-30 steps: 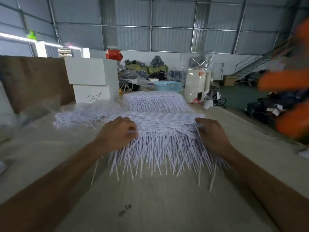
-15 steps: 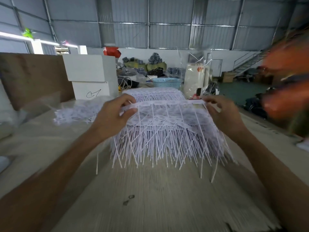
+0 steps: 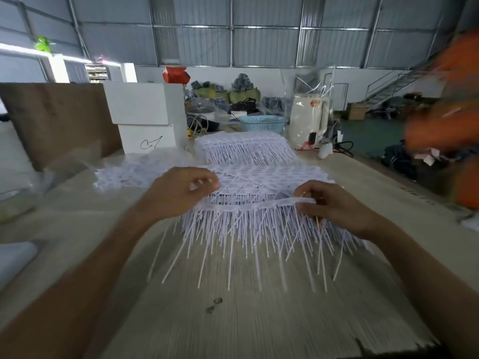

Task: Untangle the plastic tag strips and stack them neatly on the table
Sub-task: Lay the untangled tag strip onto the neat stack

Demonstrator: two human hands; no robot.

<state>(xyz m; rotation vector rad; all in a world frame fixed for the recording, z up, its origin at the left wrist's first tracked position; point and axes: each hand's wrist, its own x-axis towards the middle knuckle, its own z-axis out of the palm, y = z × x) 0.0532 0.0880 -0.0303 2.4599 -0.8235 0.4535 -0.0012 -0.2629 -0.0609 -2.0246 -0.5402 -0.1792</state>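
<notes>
The worktop [image 3: 233, 320] carries everything, and the near pile [image 3: 259, 229] of white tag strips sits at its middle, so I place the rest from that pile. Behind the pile stands a squared, finished-looking stack [image 3: 243, 146]; to the pile's left lies a loose tangle [image 3: 129, 172]; behind the stack are a blue basket [image 3: 261, 123] and white boxes [image 3: 145, 117]. Over the pile's top, one strip [image 3: 248, 204] is lifted a little, its header bar running across and its long tails hanging into the pile's tails below. The left hand [image 3: 181, 193] pinches the strip's left end, fingers curled tightly round it; the right hand [image 3: 334, 203] pinches the right end between thumb and fingers. The step in hand looks like freeing this single strip. To do it well, I judge both ends should rise level, so the bar stays straight and the tails comb out evenly. A slow pull toward the body, along the tails' own direction, ought to slide them free; a sideways tug would likely knot them tighter. A light shake may loosen stragglers. If neighbouring strips lift too, pausing beats forcing. Once clear, the strip belongs on the stack behind the pile, header over header, tails all facing the same way.
</notes>
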